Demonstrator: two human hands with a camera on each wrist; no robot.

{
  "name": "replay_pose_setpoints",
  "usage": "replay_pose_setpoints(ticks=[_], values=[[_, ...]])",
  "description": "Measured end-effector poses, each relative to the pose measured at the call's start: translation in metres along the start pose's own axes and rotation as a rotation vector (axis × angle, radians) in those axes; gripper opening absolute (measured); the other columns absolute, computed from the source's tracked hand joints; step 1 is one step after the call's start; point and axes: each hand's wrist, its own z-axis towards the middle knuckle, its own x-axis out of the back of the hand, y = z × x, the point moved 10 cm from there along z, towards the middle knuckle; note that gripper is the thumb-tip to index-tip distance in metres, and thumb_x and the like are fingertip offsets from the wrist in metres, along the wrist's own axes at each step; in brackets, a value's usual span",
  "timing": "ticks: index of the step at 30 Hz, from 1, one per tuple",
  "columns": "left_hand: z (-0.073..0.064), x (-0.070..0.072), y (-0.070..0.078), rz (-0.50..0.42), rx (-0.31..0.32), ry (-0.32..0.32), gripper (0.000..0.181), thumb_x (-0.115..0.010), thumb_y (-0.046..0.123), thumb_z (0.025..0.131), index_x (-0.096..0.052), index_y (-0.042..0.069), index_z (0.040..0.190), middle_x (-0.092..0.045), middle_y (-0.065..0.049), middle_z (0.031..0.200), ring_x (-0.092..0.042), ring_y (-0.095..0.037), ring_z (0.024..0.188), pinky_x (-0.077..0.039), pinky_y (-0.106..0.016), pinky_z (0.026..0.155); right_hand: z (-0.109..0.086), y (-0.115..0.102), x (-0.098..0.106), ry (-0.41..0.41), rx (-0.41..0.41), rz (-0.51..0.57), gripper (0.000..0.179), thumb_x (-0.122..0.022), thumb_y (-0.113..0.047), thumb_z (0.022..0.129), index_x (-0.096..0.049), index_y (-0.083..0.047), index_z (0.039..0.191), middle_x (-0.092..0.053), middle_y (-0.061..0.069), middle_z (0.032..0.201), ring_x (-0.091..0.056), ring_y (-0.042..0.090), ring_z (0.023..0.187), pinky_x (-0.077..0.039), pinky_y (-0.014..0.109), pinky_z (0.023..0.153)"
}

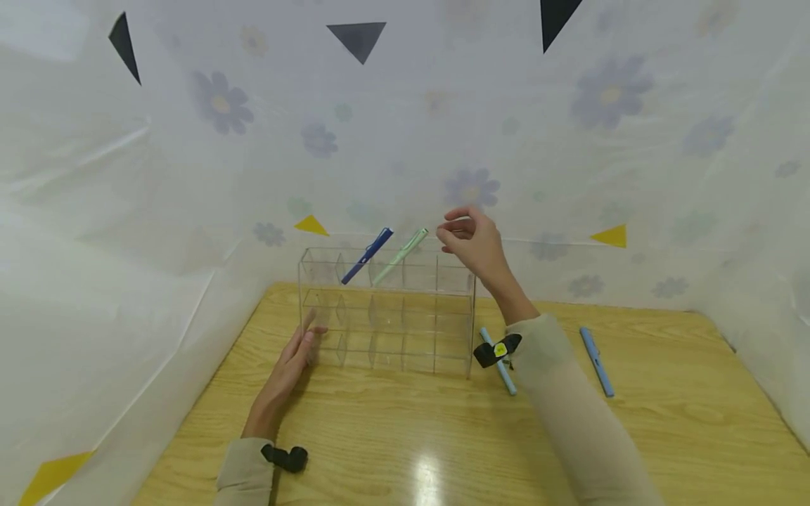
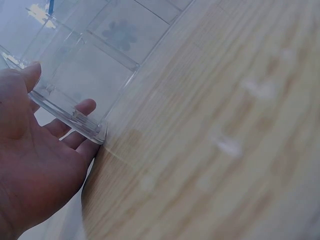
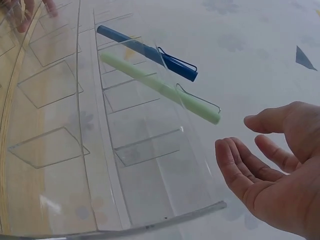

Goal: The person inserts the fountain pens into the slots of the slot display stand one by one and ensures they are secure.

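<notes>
A clear acrylic compartment rack stands upright on the table. My left hand holds its lower left side, the thumb in front and the other fingers showing through the clear wall. In the top row a dark blue pen and a light green pen lean to the right, in neighbouring compartments, clips upward. My right hand is raised just right of the green pen's upper end. In the right wrist view its thumb and loosely bent fingers stand apart with nothing between them.
On the table right of the rack lie a light blue pen, partly behind the right wrist's strap, and a blue pen farther right. A flower-patterned sheet hangs behind the wooden table and along its sides.
</notes>
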Motion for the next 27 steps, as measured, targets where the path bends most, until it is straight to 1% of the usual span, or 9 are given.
replay_pose_setpoints(ticks=[1, 5, 9, 12, 15, 19, 22, 25, 27], values=[[0.000, 0.000, 0.000, -0.002, 0.000, 0.000, 0.054, -0.028, 0.030, 0.116, -0.013, 0.021, 0.167, -0.043, -0.026, 0.151, -0.037, -0.036, 0.130, -0.037, -0.033, 0.093, -0.003, -0.003, 0.003, 0.004, 0.014, -0.006, 0.032, -0.069, -0.009, 0.099, -0.057, 0.004, 0.126, -0.068, 0.022, 0.116, -0.069, 0.031, 0.102, -0.059, 0.034, 0.081], [0.000, 0.000, -0.001, -0.011, 0.008, 0.001, 0.054, -0.028, 0.030, 0.116, -0.014, 0.022, 0.167, -0.043, -0.026, 0.151, -0.037, -0.036, 0.130, -0.038, -0.032, 0.093, -0.013, -0.012, 0.014, 0.011, 0.054, -0.010, 0.028, -0.069, -0.010, 0.099, -0.060, 0.002, 0.123, -0.068, 0.021, 0.116, -0.067, 0.037, 0.106, -0.058, 0.033, 0.081], [0.000, 0.001, -0.002, -0.009, 0.016, 0.004, 0.054, -0.028, 0.031, 0.115, -0.014, 0.023, 0.167, -0.043, -0.025, 0.152, -0.036, -0.036, 0.135, -0.037, -0.030, 0.095, -0.025, -0.018, 0.022, 0.017, 0.074, -0.029, 0.028, -0.069, -0.013, 0.100, -0.060, 0.001, 0.123, -0.068, 0.020, 0.118, -0.068, 0.029, 0.104, -0.058, 0.033, 0.081], [0.000, 0.002, -0.003, -0.016, 0.017, 0.004, 0.054, -0.028, 0.031, 0.115, -0.014, 0.022, 0.167, -0.042, -0.025, 0.152, -0.036, -0.037, 0.135, -0.037, -0.029, 0.094, -0.034, -0.020, 0.027, 0.021, 0.092, -0.046, 0.029, -0.068, -0.013, 0.101, -0.061, 0.002, 0.123, -0.068, 0.019, 0.118, -0.068, 0.025, 0.102, -0.058, 0.032, 0.081], [0.000, 0.003, -0.003, -0.005, 0.013, 0.003, 0.054, -0.027, 0.031, 0.116, -0.013, 0.021, 0.167, -0.043, -0.025, 0.152, -0.035, -0.037, 0.136, -0.036, -0.030, 0.095, -0.043, -0.020, 0.032, 0.029, 0.104, -0.057, 0.027, -0.068, -0.013, 0.101, -0.061, 0.002, 0.123, -0.069, 0.018, 0.116, -0.068, 0.025, 0.102, -0.058, 0.031, 0.079], [0.000, 0.005, -0.002, 0.020, 0.003, 0.005, 0.054, -0.026, 0.031, 0.116, -0.013, 0.022, 0.167, -0.043, -0.024, 0.152, -0.033, -0.036, 0.139, -0.034, -0.034, 0.097, -0.054, -0.017, 0.038, 0.048, 0.108, -0.066, 0.026, -0.067, -0.013, 0.101, -0.061, 0.001, 0.123, -0.068, 0.021, 0.117, -0.068, 0.029, 0.104, -0.058, 0.032, 0.080], [0.001, 0.006, -0.001, 0.030, -0.002, 0.010, 0.053, -0.026, 0.030, 0.116, -0.014, 0.021, 0.167, -0.044, -0.024, 0.152, -0.034, -0.036, 0.136, -0.034, -0.035, 0.094, -0.062, -0.015, 0.043, 0.061, 0.117, -0.079, 0.025, -0.067, -0.011, 0.101, -0.062, 0.002, 0.123, -0.068, 0.021, 0.116, -0.068, 0.026, 0.104, -0.058, 0.031, 0.079], [0.001, 0.006, -0.001, 0.036, 0.001, 0.010, 0.053, -0.026, 0.030, 0.116, -0.014, 0.021, 0.167, -0.044, -0.024, 0.152, -0.034, -0.035, 0.134, -0.034, -0.035, 0.091, -0.072, -0.013, 0.048, 0.076, 0.120, -0.085, 0.025, -0.067, -0.010, 0.101, -0.062, 0.001, 0.123, -0.067, 0.019, 0.116, -0.068, 0.019, 0.102, -0.058, 0.030, 0.077], [0.001, 0.006, -0.001, 0.036, 0.005, 0.012, 0.053, -0.026, 0.030, 0.116, -0.014, 0.021, 0.167, -0.044, -0.024, 0.153, -0.034, -0.035, 0.133, -0.034, -0.036, 0.090, -0.078, -0.011, 0.051, 0.088, 0.115, -0.076, 0.026, -0.067, -0.009, 0.101, -0.062, 0.001, 0.124, -0.067, 0.019, 0.116, -0.068, 0.019, 0.100, -0.058, 0.028, 0.076]])
